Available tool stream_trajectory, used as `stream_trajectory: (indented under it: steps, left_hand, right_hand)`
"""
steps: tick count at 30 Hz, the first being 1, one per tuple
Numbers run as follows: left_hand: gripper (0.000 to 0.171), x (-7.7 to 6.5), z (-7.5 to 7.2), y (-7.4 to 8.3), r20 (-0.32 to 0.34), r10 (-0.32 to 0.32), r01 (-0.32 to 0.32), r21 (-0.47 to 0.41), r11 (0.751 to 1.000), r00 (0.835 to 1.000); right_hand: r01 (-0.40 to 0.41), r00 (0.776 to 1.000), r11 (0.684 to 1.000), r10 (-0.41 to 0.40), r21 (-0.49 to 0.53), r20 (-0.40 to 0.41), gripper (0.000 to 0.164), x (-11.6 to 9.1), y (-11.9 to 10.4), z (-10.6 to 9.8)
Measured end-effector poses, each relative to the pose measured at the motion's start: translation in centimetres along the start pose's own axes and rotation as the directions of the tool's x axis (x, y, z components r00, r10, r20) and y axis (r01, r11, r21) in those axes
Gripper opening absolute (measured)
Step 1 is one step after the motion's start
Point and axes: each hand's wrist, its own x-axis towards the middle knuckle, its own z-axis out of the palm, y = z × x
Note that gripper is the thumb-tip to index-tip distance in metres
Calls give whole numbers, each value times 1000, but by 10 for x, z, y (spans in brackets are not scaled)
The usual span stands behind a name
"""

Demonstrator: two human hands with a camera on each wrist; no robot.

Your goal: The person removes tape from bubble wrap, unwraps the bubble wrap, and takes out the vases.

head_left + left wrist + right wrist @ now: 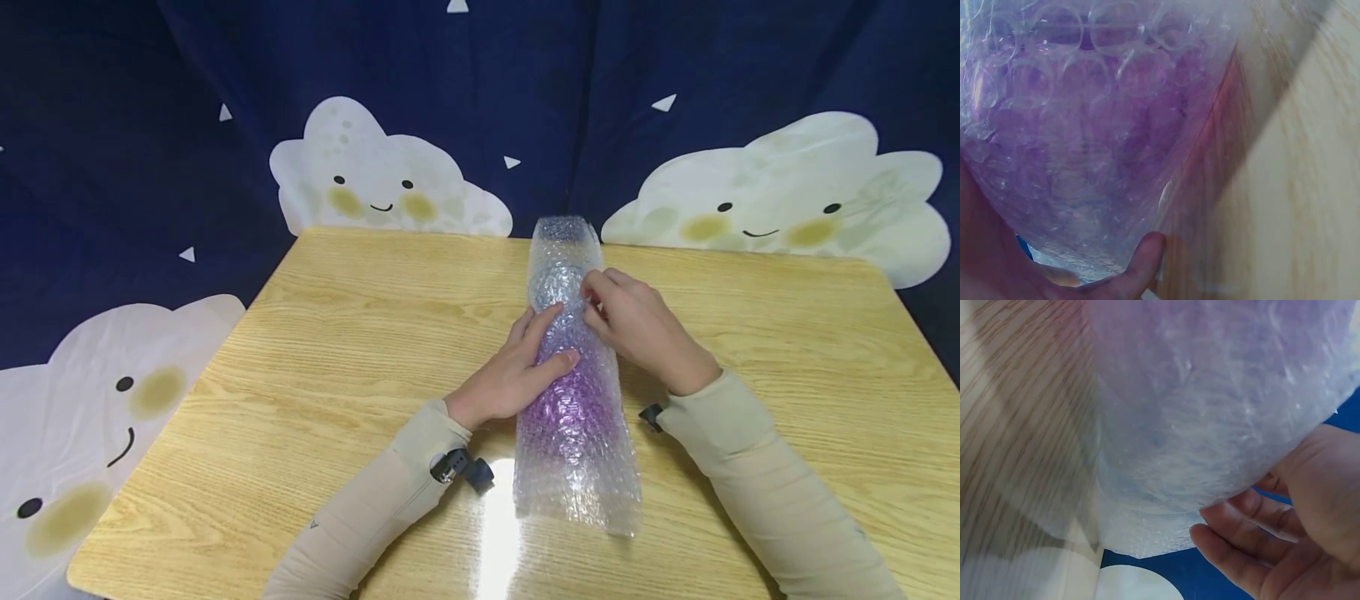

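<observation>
- Hanging beyond the bubble-wrapped bundle (581, 404), a dark blue cloth (420, 62) fills the background.
- Spreading out on every side beneath the bundle is a pale wood-grain table (337, 375). A patch of white glare (498, 533) shines on it, just left of the bundle's near end.
- Printed clouds, white with smiling features, decorate the cloth: one large cloud (787, 187) beyond the bundle to the right, another cloud (382, 171) beyond it to the left, and a third cloud (97, 442) well to its left.
- The bundle itself lies lengthwise on the table, between the person's two hands, its far end reaching the table's far edge. Its middle is purple, paling to clear wrap at both ends; what is inside cannot be made out.
- Beige sleeves cover both arms: the left sleeve (375, 504) to the left of the bundle's near half, the right sleeve (780, 475) to the right of it.
- The left hand (517, 371) rests on the bundle's left side, thumb and forefinger extended across the top, pressing rather than clenched.
- The right hand (637, 321) touches the bundle's right edge, toward its far end, with bent fingers; whether they pinch the wrap cannot be told.
- Small white triangles (664, 102) dot the cloth beyond the bundle.
</observation>
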Motion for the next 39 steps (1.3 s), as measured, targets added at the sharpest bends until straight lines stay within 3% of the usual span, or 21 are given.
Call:
stream_trajectory:
  steps: [10, 22, 39]
  left_hand:
    - [77, 0, 0, 0, 0, -5, 5, 3, 1000, 1000]
    - [78, 0, 1, -1, 6, -6, 7, -19, 1000, 1000]
    - [78, 0, 1, -1, 0, 5, -5, -12, 1000, 1000]
  right_hand:
    - [3, 999, 1000, -4, -16, -38, 13, 2, -1, -1]
    - [-65, 998, 998, 65, 20, 0, 19, 2, 4, -9]
    - [-71, 997, 997, 71, 15, 7, 18, 1, 2, -7]
